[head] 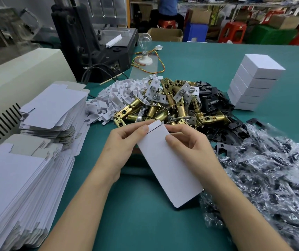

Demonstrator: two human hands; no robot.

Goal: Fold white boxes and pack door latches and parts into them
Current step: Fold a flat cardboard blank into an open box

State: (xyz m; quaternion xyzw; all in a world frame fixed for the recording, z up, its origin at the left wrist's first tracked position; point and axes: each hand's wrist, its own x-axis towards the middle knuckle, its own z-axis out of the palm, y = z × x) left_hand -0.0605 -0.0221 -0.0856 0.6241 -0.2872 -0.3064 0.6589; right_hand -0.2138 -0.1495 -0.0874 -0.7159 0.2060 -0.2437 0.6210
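One white box (166,171) held over the teal tabletop (145,223), near the brass latches (172,104), left hand (125,142) pinching its far flap, right hand (188,142) curled round its right edge, that edge and the interior hidden, long axis far-left to near-right, rounded end nearest the person

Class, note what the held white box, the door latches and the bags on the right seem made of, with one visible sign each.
White box: probably thin matt card; it holds sharp creases, and the flat blanks show grey backs. Door latches: metal, glossy brass-coloured tubes with silvery plates. Bags: clear crinkled plastic film, glinting.
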